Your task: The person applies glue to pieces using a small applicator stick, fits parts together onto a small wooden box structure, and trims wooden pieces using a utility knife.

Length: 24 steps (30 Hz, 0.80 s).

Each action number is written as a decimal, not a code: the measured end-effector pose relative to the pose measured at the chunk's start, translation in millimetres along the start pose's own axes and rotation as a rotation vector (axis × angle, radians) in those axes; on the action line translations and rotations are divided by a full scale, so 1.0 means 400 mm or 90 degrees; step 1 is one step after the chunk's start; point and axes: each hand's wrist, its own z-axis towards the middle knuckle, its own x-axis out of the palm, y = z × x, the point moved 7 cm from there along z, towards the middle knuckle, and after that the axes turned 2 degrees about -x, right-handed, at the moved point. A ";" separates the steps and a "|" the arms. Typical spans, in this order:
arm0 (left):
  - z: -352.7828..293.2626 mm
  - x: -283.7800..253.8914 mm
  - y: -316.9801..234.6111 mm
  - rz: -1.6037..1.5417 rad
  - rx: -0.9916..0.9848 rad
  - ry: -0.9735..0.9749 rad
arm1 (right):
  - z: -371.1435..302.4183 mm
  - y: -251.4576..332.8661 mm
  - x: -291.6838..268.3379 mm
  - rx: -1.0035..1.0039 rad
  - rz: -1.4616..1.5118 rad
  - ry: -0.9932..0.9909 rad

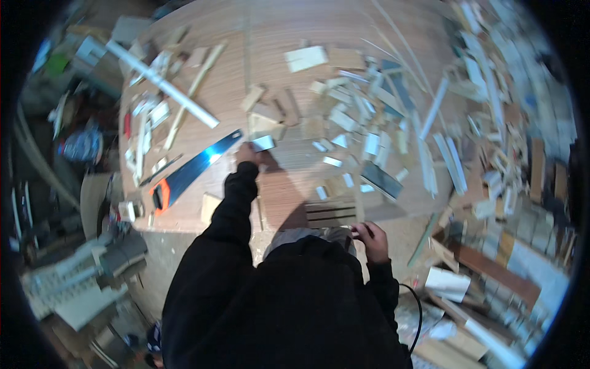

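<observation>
My left hand (pixel 249 154) reaches out over a wooden work board (pixel 276 37) and grips a small pale block (pixel 264 143) lying on it. A handsaw (pixel 193 167) with an orange and black handle lies on the board just left of that hand. My right hand (pixel 371 241) is close to my body at the board's near edge, fingers curled on a small dark object that I cannot identify. Stacked wooden slats (pixel 332 212) sit just left of and above the right hand. Black sleeves cover both arms.
Many short wood offcuts (pixel 362 123) litter the right half of the board. A long white bar (pixel 163 83) lies at the upper left. Scrap wood piles (pixel 504 246) cover the floor at right, boxes and clutter (pixel 80 277) at left. A black cable (pixel 418 307) hangs beside my right arm.
</observation>
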 end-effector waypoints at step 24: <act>-0.103 -0.046 -0.043 -0.131 -0.118 -0.047 | -0.002 0.017 0.062 0.024 -0.068 0.087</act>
